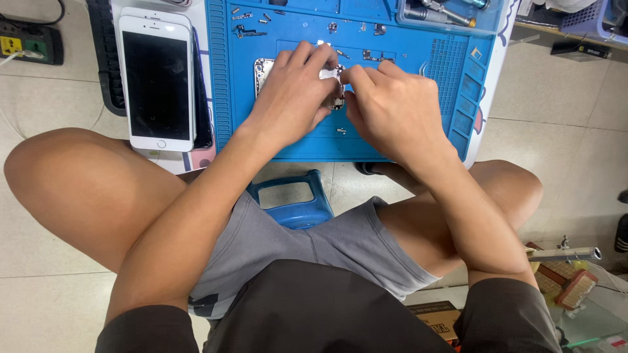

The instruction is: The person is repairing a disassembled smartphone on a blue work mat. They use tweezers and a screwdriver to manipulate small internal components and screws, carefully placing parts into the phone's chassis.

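A blue mat (392, 140) covers the desk; a white phone (159, 80) lies beside it. Mid-mat, the left hand (294, 98) and right hand (392, 108) pinch a phone shell (264, 70), seemingly closed on it, near loose screws (341, 131).

Bright, even overhead light, soft shadows under the hands (340, 98) on the blue mat (405, 59), sharp focus, slight wide-angle bending beyond the mat

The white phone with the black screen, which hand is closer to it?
Left. The left hand is on the blue mat, just right of the white phone. The right hand is farther right, beyond the left hand.
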